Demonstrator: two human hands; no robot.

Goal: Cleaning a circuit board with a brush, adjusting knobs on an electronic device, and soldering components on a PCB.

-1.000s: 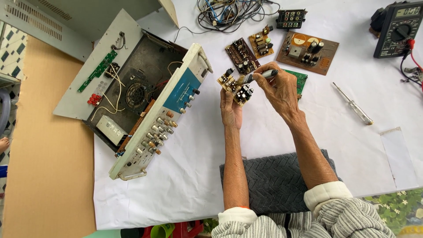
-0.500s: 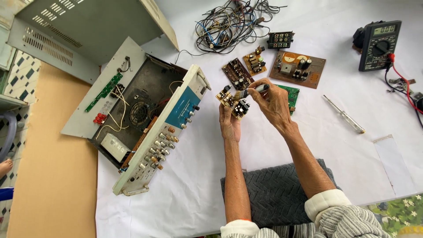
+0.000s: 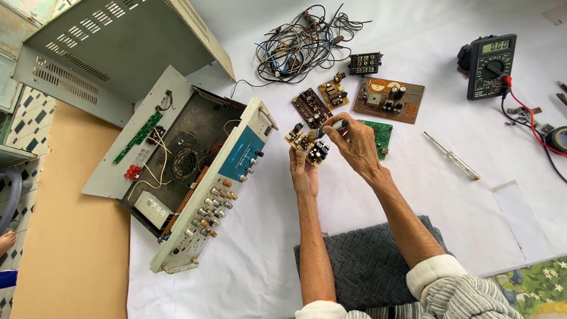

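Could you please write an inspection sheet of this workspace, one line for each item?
Surface: white sheet over a table, grey quilted mat at the near edge.
Job's things: small circuit board held up; slim tool at it.
Clutter: opened amplifier chassis, its metal cover, four loose boards, connector block, multimeter, screwdriver, tape roll.
Hands: left hand grips the board; right hand pinches the tool.
Cables: tangled wire bundle; red and black meter leads.
Surroundings: tan floor, tiled patch at the left.

An electronics repair bench: opened amplifier chassis (image 3: 195, 177), loose circuit boards (image 3: 388, 98), multimeter (image 3: 490, 65), tangled wires (image 3: 301, 41).
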